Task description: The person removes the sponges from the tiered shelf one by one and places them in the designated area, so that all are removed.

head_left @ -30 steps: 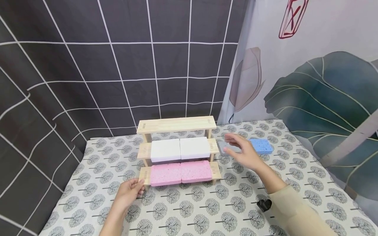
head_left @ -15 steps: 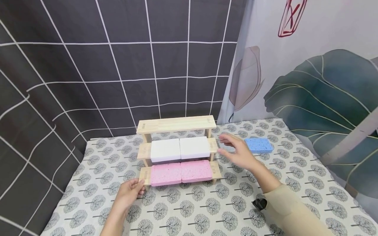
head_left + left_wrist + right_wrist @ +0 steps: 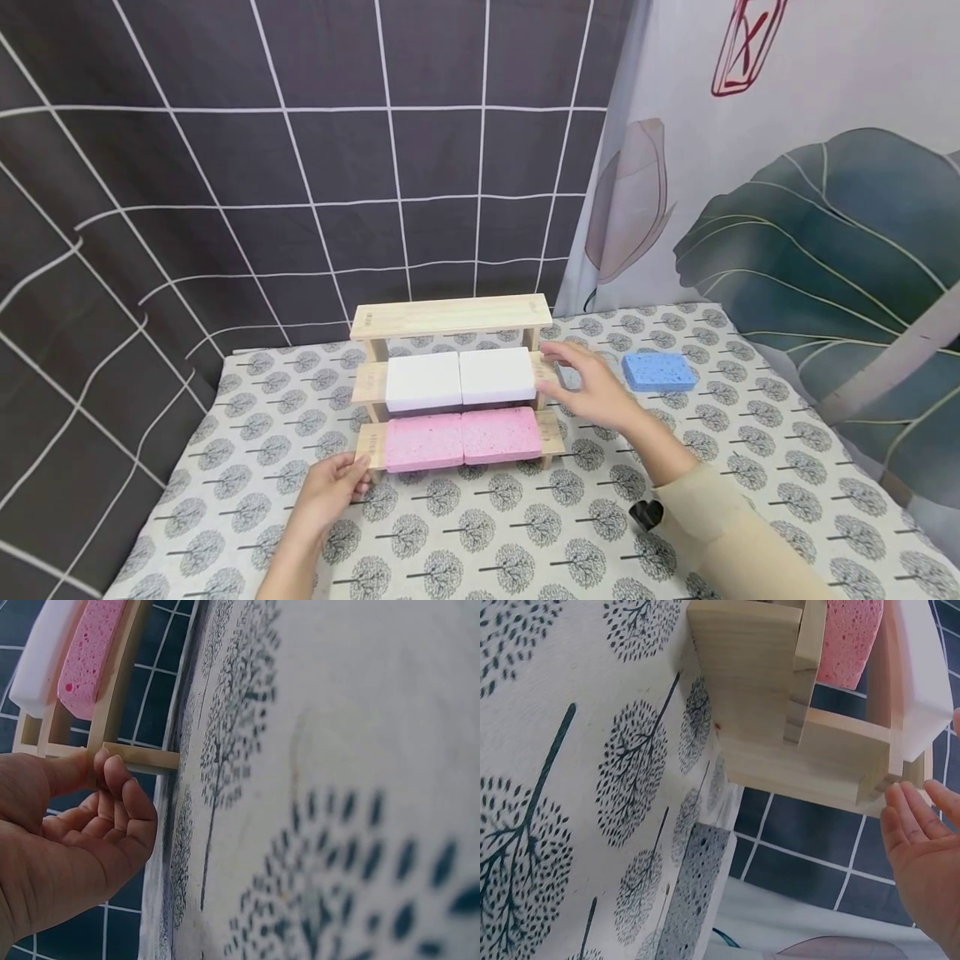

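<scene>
Beside the wooden rack (image 3: 452, 317), right hand (image 3: 592, 387) (fingers spread) hovers; left hand (image 3: 330, 490) pinches its corner.

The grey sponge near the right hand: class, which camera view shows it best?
The right wrist view. There the grey sponge lies unblocked on the cloth beside the wooden rack. In the head view the right hand covers nearly all of it; only a sliver may show. The left wrist view does not show it.

No legible text; red mark on curtain (image 3: 757, 167) unreadable.
</scene>
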The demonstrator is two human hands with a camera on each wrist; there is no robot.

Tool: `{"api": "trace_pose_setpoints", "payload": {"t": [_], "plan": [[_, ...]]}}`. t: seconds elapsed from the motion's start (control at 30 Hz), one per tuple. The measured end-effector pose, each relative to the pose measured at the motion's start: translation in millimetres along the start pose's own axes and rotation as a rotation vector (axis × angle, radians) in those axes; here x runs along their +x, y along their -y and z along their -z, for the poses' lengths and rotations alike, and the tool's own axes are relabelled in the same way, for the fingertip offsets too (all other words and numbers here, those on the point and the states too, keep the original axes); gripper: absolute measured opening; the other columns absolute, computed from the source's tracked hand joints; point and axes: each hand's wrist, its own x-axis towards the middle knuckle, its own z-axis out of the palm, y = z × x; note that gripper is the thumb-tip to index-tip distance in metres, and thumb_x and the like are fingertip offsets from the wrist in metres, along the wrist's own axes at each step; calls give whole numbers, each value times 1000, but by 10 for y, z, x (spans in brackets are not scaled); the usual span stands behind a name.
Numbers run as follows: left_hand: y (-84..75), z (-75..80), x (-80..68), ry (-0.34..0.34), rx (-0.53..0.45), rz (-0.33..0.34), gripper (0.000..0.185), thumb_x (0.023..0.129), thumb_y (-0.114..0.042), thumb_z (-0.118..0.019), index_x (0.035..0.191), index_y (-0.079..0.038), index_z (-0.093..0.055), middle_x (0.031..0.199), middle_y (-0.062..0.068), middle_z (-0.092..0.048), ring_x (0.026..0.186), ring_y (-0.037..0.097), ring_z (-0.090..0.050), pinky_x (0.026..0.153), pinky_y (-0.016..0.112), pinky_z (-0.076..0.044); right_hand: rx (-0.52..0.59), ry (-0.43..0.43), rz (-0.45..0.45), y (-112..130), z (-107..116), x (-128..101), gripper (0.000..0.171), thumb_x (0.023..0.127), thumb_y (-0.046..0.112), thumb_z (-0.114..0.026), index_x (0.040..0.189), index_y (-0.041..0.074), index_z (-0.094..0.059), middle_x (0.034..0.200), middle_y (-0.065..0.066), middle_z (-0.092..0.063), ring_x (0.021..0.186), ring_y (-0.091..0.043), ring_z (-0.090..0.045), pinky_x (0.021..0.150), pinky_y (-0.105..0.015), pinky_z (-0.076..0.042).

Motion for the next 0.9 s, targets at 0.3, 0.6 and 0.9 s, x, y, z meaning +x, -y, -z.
{"api": "trace_pose_setpoints", "payload": {"t": [0.3, 0.6, 0.9], "plan": [[9, -2, 8, 4, 5, 2, 36, 96, -18, -52, 117, 11, -53, 86, 10, -62, 77, 19, -58, 67, 26, -54, -3, 10, 6, 65, -51, 71, 66, 81, 37, -72, 136, 11, -46, 133, -8, -52, 115, -27, -54, 99, -51, -42], [15, 3, 11, 2, 7, -1, 36, 95, -17, -52, 117, 11, -53, 87, 10, -63, 77, 19, -58, 66, 25, -54, -20, 33, -14, 82, -89, 142, 71, 81, 44, -70, 138, 11, -44, 138, -9, -48, 118, -28, -51, 99, -48, -42], [24, 5, 13, -1, 3, -3, 36, 95, -18, -53, 116, 11, -53, 87, 11, -63, 77, 19, -58, 67, 26, -54, -129, 76, -43, 153, -112, 214, 83, 76, 56, -69, 140, 10, -41, 142, -12, -42, 130, -33, -39, 106, -55, -30]]}}
